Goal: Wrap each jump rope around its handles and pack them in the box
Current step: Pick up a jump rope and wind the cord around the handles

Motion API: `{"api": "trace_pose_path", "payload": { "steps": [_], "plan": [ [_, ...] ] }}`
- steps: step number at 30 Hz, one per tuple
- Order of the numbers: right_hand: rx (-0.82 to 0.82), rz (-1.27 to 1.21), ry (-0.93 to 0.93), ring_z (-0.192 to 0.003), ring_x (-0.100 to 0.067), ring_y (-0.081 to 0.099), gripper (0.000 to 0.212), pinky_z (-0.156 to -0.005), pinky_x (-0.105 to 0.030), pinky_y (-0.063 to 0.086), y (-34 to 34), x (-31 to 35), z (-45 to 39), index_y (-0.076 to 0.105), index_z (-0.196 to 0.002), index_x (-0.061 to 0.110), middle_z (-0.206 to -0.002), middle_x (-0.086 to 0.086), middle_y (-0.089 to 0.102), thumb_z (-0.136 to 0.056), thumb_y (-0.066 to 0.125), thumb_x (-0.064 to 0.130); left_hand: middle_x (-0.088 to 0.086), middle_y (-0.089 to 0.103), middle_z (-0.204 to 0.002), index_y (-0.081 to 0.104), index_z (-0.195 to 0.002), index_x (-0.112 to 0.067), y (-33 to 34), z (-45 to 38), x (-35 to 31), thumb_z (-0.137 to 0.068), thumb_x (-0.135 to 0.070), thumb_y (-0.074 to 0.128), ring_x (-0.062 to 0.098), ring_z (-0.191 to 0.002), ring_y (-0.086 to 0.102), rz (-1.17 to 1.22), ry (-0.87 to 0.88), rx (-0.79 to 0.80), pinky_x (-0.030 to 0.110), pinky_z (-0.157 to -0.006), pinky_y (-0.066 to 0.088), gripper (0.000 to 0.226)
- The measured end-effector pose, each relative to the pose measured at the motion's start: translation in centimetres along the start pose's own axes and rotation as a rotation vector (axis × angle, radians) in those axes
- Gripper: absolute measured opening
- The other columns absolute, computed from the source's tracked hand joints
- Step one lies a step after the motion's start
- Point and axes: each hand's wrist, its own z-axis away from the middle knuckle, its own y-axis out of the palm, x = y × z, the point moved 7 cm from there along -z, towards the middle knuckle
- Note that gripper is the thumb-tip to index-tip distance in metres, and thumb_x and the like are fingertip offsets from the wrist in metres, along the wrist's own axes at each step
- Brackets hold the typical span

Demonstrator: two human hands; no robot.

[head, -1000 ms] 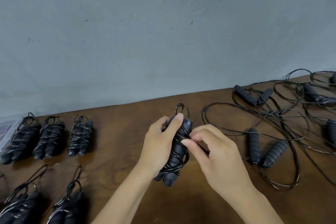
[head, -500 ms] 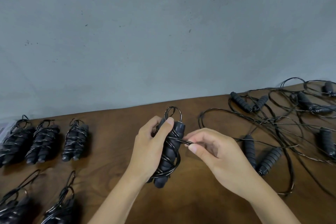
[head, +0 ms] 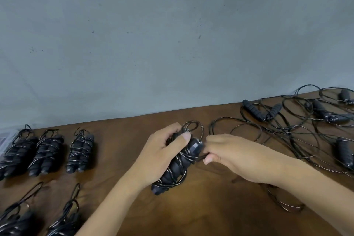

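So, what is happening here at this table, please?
A person is wrapping a jump rope around its handles. The left hand grips the bundle; the right hand pinches the cord beside it. Five wrapped bundles lie to the left, and loose ropes lie tangled to the right on the brown table.

Left hand (head: 159, 156) grips wrapped jump rope (head: 179, 165) (right hand (head: 229, 156) seemingly pinching cord).

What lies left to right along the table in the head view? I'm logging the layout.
Row of three wrapped ropes → left hand → jump rope being wrapped → right hand → tangle of loose ropes.
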Motion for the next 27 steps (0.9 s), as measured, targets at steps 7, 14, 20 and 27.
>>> {"api": "trace_pose_path", "payload": {
  "steps": [7, 14, 20, 27],
  "plan": [
    [0.142, 0.472, -0.211, -0.082, -0.015, 0.056, 0.022, -0.084, -0.034, 0.05, -0.3, -0.9, -0.9, 0.064, -0.096, 0.027, -0.085, 0.011, 0.061, -0.096, 0.044, 0.035, 0.009, 0.059, -0.078, 0.06, -0.085, -0.019, 1.4, 0.7, -2.0, -0.094, -0.049, 0.061, 0.028, -0.069, 0.054, -0.191, -0.023, 0.348, 0.036, -0.068, 0.039, 0.032],
    [0.19, 0.599, -0.293, -0.087, -0.024, 0.058, 0.019, -0.097, -0.037, 0.039, -1.0, 0.6, -3.4, 0.048, -0.089, 0.02, -0.084, 0.002, 0.064, -0.103, 0.042, 0.032, 0.009, 0.054, -0.073, 0.058, -0.087, -0.019, 3.6, 1.1, -3.0, -0.093, -0.054, 0.067, 0.028, -0.067, 0.048, -0.406, -0.021, 0.487, 0.039, -0.062, 0.033, 0.036],
    [0.055, 0.882, -0.379, -0.054, -0.022, 0.051, 0.04, -0.071, -0.035, 0.05, -3.9, 1.5, -4.0, 0.055, -0.063, 0.017, -0.054, 0.003, 0.053, -0.084, 0.078, 0.042, 0.007, 0.062, -0.075, 0.058, -0.086, -0.028, 4.0, 1.3, -2.1, -0.089, -0.066, 0.065, 0.012, -0.058, 0.048, -0.547, -0.069, 0.519, 0.037, -0.06, 0.036, 0.039],
    [0.245, 0.726, -0.147, -0.065, -0.021, 0.046, 0.021, -0.08, -0.04, 0.049, -2.2, 2.6, -5.5, 0.046, -0.088, 0.017, -0.066, 0.003, 0.039, -0.102, 0.055, 0.03, -0.001, 0.069, -0.084, 0.056, -0.105, -0.037, 4.2, 0.8, -0.7, -0.084, -0.076, 0.061, 0.018, -0.074, 0.063, -0.471, -0.135, 0.485, 0.048, -0.079, 0.053, 0.044]
  ]
}}
